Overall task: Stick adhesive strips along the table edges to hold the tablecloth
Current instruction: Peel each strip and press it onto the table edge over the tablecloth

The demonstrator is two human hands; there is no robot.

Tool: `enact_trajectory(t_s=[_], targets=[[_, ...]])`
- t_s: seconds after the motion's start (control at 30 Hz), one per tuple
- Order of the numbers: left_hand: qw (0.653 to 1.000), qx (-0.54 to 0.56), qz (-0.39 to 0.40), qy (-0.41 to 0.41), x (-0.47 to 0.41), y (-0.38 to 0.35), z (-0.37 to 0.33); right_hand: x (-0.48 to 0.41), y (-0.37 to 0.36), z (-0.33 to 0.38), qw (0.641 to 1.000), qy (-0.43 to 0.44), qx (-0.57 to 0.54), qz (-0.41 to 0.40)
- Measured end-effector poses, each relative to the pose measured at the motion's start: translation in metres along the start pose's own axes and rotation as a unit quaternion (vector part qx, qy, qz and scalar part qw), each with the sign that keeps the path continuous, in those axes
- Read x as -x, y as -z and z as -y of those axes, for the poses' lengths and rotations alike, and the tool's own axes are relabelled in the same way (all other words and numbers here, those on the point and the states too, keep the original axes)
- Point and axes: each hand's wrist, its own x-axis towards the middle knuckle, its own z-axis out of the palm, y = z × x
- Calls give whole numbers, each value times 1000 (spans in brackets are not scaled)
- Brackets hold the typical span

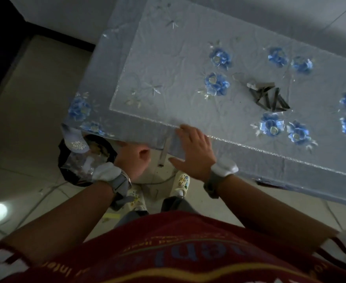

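Adhesive strip being pressed over the near table edge by two hands.

The right hand is spread flat, holding nothing, on the tablecloth overhang; the left hand is curled beneath the edge, its grip not discernible. A strip hangs between them. Firm smoothing downward is likely best. Spare strips are piled mid-table. Open floor is left along the edge, apart from a bin near the corner.
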Motion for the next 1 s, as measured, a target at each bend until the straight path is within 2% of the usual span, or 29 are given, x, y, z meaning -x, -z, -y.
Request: enact_trajectory(t_s=[0.1,0.17,0.23,0.3,0.4,1.0], targets=[[980,-34,-121,-157,-2,18,-2,11,-22,3,997,22,74,14],[951,-116,-162,-238,-13,24,-2,12,-30,3,996,10,92,8],[946,-225,-121,-201,-27,24,-1,10,-32,6,995,-7,103,-5],[946,-286,-64,-141,-35,21,6,10,-33,9,994,-17,106,-19],[928,-337,-64,-142,-38,12,17,11,-36,11,994,-27,93,-48],[933,-320,-69,-151,-41,10,22,8,-45,8,988,-47,33,-141]])
